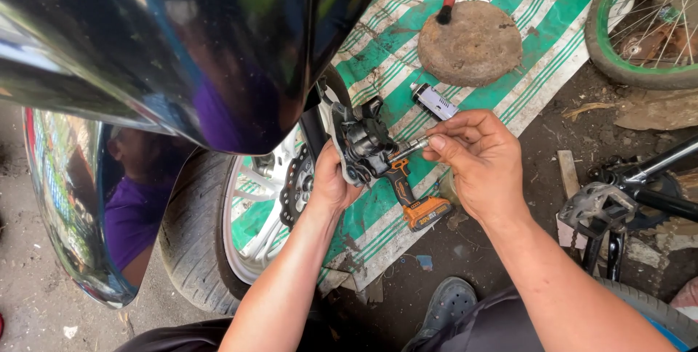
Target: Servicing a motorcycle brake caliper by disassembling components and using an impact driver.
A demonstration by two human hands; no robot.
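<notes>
My left hand [331, 181] grips a black brake caliper [363, 145] beside the front wheel of a motorcycle. My right hand [476, 156] pinches a small metal bolt or pin [412, 148] between thumb and fingers, its tip touching the caliper's right side. The wheel's silver rim [251, 228], brake disc [294, 185] and black tyre [190, 232] sit just left of my left hand. A glossy dark fairing [182, 39] fills the upper left and hides the upper part of the wheel.
An orange and black cordless drill [414, 203] lies on a green and white striped mat [509, 39] under my hands. A round rusty disc [470, 43] and a small white box [434, 101] lie further back. A bicycle pedal [596, 206] and a green-rimmed wheel [640, 28] are at right.
</notes>
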